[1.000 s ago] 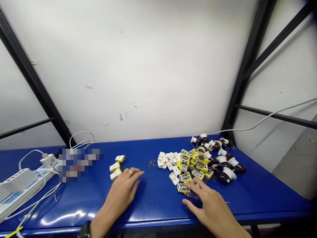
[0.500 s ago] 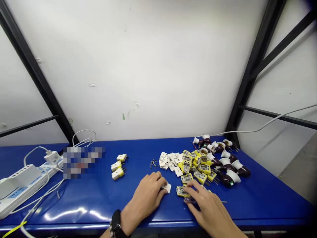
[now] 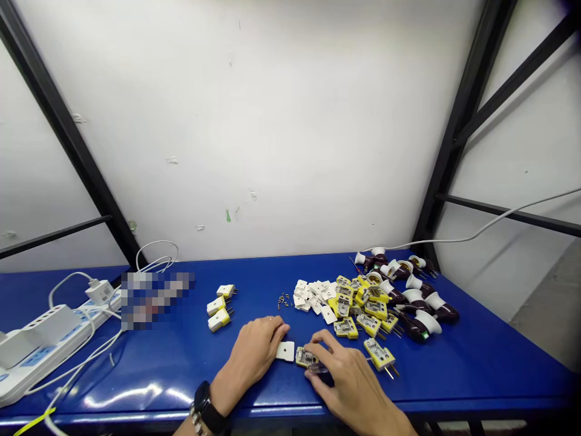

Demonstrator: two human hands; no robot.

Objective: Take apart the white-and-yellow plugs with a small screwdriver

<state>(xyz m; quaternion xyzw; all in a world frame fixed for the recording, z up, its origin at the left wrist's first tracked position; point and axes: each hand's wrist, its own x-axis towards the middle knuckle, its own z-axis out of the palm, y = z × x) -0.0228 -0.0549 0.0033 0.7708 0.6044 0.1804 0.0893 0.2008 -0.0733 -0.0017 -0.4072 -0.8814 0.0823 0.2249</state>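
My left hand [image 3: 259, 344] is closed on the edge of a flat white plug cover [image 3: 285, 351] with a small hole in it. Close to its right, my right hand [image 3: 338, 370] pinches an open yellow plug body [image 3: 305, 356], its metal contacts facing up. The same hand also grips a screwdriver by its dark handle [image 3: 323, 374], its thin shaft mostly hidden behind the fingers. Another open yellow plug body [image 3: 379, 354] lies right of that hand, prongs toward me. Beyond the hands are a heap of white covers [image 3: 313, 295] and several more yellow bodies [image 3: 370, 309].
Small brass screws [image 3: 284, 300] lie left of the covers. Three closed white-and-yellow plugs [image 3: 219, 318] sit further left. Dark lamp holders with white rims [image 3: 415, 297] crowd the back right. A power strip [image 3: 68, 357] with cables runs along the left side of the blue table [image 3: 172, 357].
My right hand has moved left with the yellow plug body and screwdriver, uncovering another plug body. My left hand has shifted left with the white cover, which now lies flatter.
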